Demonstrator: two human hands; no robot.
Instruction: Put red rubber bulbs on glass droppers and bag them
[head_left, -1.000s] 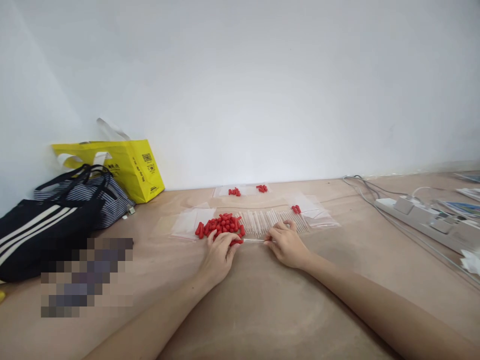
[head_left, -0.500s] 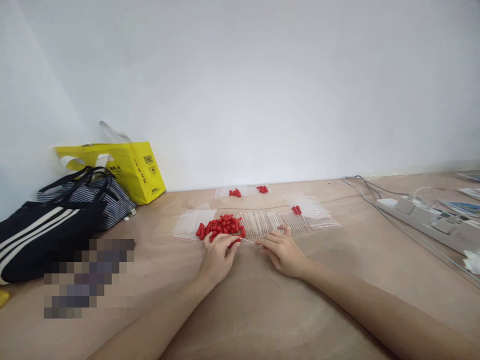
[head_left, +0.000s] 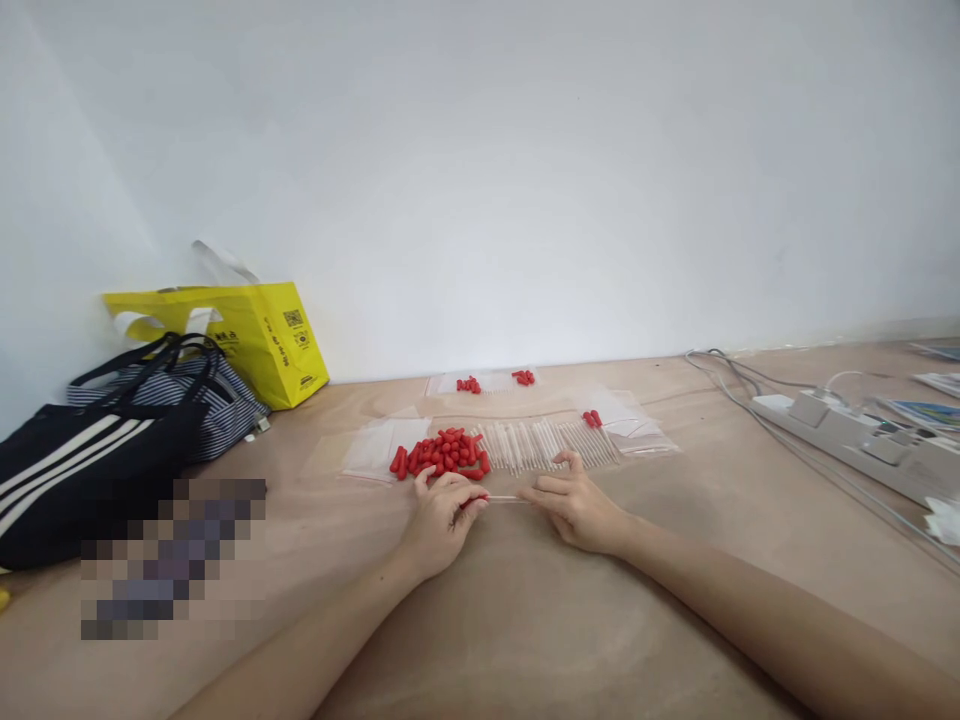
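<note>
Your left hand (head_left: 439, 528) pinches a red cap (head_left: 485, 498) in line with a thin rod (head_left: 504, 499), its far end between your right hand's (head_left: 583, 512) closed fingertips; piled caps (head_left: 448, 450) lie at eleven o'clock.

Both forearms reach in from the lower edge, angled inward, palms down and wrists low; the left hand (head_left: 442, 522) pinches with thumb and forefinger, its other fingers bent, while the right hand (head_left: 576, 507) faces it, thumb and fingertips together, one finger arched above the rest
</note>
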